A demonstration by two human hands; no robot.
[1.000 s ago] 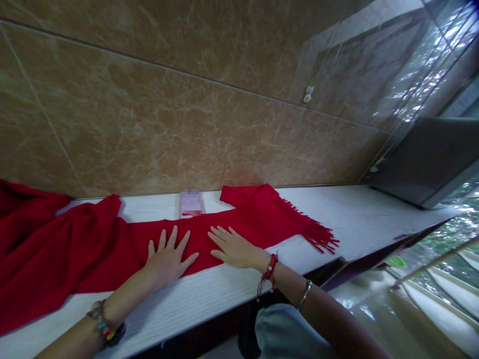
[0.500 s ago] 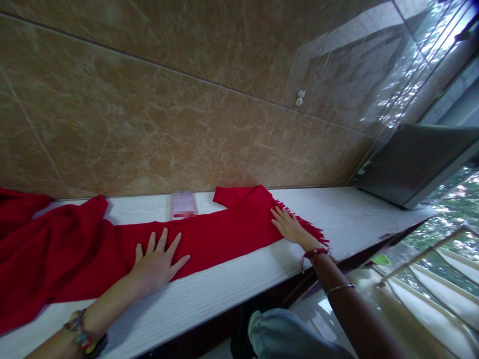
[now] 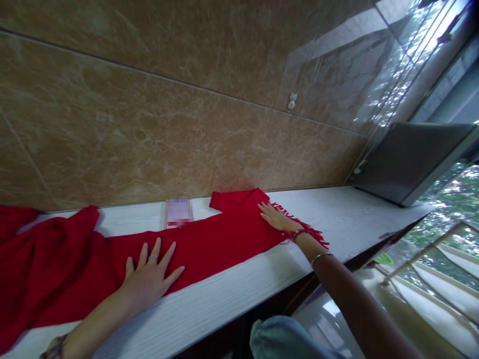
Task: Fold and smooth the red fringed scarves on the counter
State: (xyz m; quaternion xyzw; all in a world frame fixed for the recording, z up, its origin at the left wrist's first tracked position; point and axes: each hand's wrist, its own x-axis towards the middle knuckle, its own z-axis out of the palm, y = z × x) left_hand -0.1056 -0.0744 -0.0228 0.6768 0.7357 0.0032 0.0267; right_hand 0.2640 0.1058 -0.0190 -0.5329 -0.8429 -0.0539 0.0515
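Note:
A red scarf (image 3: 220, 239) with a fringed right end lies along the white countertop (image 3: 239, 279). Its left part is bunched in loose folds, while the middle stretch is flat. Near the right end, a corner is turned over toward the wall. My left hand (image 3: 147, 279) rests palm down on the flat cloth, fingers spread. Close to the fringe, my right hand (image 3: 275, 218) lies flat on the scarf with its fingers stretched out. Neither hand grips the fabric.
A small flat card or packet (image 3: 178, 212), blurred, lies behind the scarf by the tiled wall (image 3: 149, 124). A dark grey box-like appliance (image 3: 415, 162) stands at the counter's far right. A metal railing (image 3: 426, 254) is at lower right, and a knee (image 3: 284, 336) shows below the counter edge.
My right hand has slid left and slightly away from me over the scarf, back from the fringe. My left hand stays spread at the same place on the cloth. The view has shifted slightly.

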